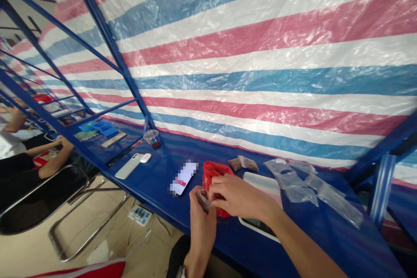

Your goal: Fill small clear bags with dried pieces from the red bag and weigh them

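the step in hand looks like handling 1 small clear bag (204,201), just beside 1 red bag (216,169). the left hand (202,226) is curled closed around the small clear bag; the right hand (236,195) has its fingers bent in near its edge, but whether they pinch anything cannot be told. the next move seems to call for a steady left hold. on the blue table (156,186) lie 2 filled bags (249,163), 2 phones (185,177), 1 white case (145,158), 1 plastic cup (150,136), and flat clear bags (295,186) too overlapped to count.
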{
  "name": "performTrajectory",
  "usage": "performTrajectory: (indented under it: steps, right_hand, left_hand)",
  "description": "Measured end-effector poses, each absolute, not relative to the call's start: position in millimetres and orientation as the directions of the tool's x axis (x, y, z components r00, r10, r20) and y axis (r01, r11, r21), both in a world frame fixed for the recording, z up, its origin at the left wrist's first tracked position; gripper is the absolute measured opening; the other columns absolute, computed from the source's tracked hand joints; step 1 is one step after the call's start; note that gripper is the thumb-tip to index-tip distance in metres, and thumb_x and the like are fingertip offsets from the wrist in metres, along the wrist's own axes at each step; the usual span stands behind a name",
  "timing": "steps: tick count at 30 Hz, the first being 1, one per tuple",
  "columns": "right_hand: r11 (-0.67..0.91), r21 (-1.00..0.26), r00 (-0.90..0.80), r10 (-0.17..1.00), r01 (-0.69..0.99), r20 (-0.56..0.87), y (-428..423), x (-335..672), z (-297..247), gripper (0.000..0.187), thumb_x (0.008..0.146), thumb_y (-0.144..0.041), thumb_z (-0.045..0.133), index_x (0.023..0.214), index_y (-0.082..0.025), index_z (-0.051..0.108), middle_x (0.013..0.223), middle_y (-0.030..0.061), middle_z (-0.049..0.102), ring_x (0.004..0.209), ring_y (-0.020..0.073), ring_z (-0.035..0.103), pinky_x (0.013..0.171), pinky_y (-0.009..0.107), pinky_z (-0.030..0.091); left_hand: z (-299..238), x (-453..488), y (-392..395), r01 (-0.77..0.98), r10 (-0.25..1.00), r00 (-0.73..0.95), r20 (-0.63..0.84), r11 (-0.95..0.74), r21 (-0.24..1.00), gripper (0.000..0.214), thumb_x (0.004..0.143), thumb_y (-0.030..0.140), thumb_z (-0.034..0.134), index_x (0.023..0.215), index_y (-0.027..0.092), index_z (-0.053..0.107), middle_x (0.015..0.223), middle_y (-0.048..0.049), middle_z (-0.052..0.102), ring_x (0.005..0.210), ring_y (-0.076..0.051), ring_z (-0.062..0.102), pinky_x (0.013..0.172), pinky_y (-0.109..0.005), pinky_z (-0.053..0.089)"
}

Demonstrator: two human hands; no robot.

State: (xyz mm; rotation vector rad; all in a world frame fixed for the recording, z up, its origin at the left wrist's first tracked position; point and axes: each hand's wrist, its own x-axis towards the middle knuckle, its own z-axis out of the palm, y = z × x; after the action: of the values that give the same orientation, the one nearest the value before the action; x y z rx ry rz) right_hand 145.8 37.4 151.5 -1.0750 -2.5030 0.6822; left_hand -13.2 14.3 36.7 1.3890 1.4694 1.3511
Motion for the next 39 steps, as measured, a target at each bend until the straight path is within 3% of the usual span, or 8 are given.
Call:
performTrajectory:
  steps: [5, 11, 15, 19, 27, 34, 39]
  right_hand:
    - [0.517, -0.578, -0.602, 0.796, 0.631, 0.055, 35.4, 175.5, 162.8, 0.015, 0.085, -0.009, 0.065, 0.08, -0.021, 0.072, 0.089, 0.0016, 0.076, 0.086, 0.0192, 0.069, 0.08, 0.028, 0.044]
    - [0.32, -0.672, -0.469, 0.882, 0.667, -0.045, 38.1, 239.6, 166.2, 0.012, 0.084, -0.017, 0.064, 0.08, -0.022, 0.074, 0.082, 0.0009, 0.076, 0.081, 0.0194, 0.067, 0.072, 0.027, 0.044]
    - [0.154, -0.654, -0.394, 0.888, 0.741, -0.238, 58.0, 284.9, 142.3, 0.014, 0.079, -0.023, 0.066, 0.082, -0.02, 0.079, 0.083, 0.0045, 0.078, 0.08, 0.0214, 0.068, 0.071, 0.028, 0.047]
    - [-0.002, -0.56, -0.25, 0.894, 0.829, -0.372, 75.7, 305.6, 116.7, 0.019, 0.07, -0.016, 0.068, 0.083, -0.018, 0.082, 0.088, 0.0072, 0.081, 0.084, 0.0251, 0.072, 0.073, 0.03, 0.05]
    - [-0.055, -0.562, -0.116, 0.958, 0.826, -0.264, 76.0, 313.9, 109.9, 0.048, 0.072, -0.004, 0.066, 0.117, -0.014, 0.079, 0.119, 0.0171, 0.078, 0.106, 0.0284, 0.073, 0.086, 0.03, 0.052]
    - [-0.106, -0.545, -0.047, 0.965, 0.832, -0.259, 66.7, 312.2, 125.6, 0.038, 0.083, -0.016, 0.062, 0.118, -0.014, 0.077, 0.115, 0.0139, 0.079, 0.102, 0.0299, 0.074, 0.088, 0.035, 0.056]
    - [-0.122, -0.536, -0.015, 0.97, 0.835, -0.244, 62.0, 312.6, 134.2, 0.034, 0.086, -0.021, 0.061, 0.115, -0.019, 0.079, 0.121, 0.0124, 0.078, 0.108, 0.0317, 0.073, 0.093, 0.038, 0.057]
  left_hand:
    - [41.7, -7.1, 3.7, 0.44, 0.967, -0.086, 0.239, -0.178, 0.88, 0.043, 0.085, 0.029, 0.069, 0.126, 0.02, 0.056, 0.118, -0.013, 0.066, 0.107, -0.029, 0.065, 0.095, -0.045, 0.053]
    - [39.4, -3.7, -9.0, 0.446, 0.927, 0.153, 0.343, -0.374, 0.813, 0.069, 0.085, 0.028, 0.077, 0.146, 0.025, 0.046, 0.136, -0.0154, 0.055, 0.131, -0.031, 0.056, 0.111, -0.05, 0.048]
    - [24.5, -16.3, -3.3, 0.515, 0.929, 0.133, 0.345, -0.362, 0.777, 0.061, 0.094, 0.03, 0.066, 0.15, 0.029, 0.042, 0.143, -0.0149, 0.046, 0.137, -0.03, 0.05, 0.116, -0.054, 0.044]
    - [9.1, -27.1, 7.7, 0.612, 0.937, 0.06, 0.343, -0.306, 0.729, 0.05, 0.098, 0.037, 0.057, 0.146, 0.027, 0.048, 0.141, -0.0149, 0.044, 0.138, -0.032, 0.047, 0.117, -0.058, 0.041]
    - [-8.4, -46.5, 40.5, 0.702, 0.867, -0.041, 0.496, -0.328, 0.632, 0.044, 0.1, 0.042, 0.051, 0.137, 0.02, 0.058, 0.126, -0.0152, 0.048, 0.124, -0.032, 0.051, 0.111, -0.059, 0.044]
    - [-24.9, -60.8, 57.5, 0.737, 0.78, -0.111, 0.616, -0.351, 0.577, 0.04, 0.1, 0.039, 0.051, 0.131, 0.015, 0.058, 0.124, -0.0169, 0.047, 0.12, -0.033, 0.049, 0.109, -0.06, 0.042]
    - [-24.3, -62.2, 52.3, 0.739, 0.77, -0.139, 0.623, -0.337, 0.583, 0.036, 0.102, 0.034, 0.048, 0.13, 0.015, 0.058, 0.123, -0.0163, 0.049, 0.117, -0.031, 0.05, 0.108, -0.056, 0.042]
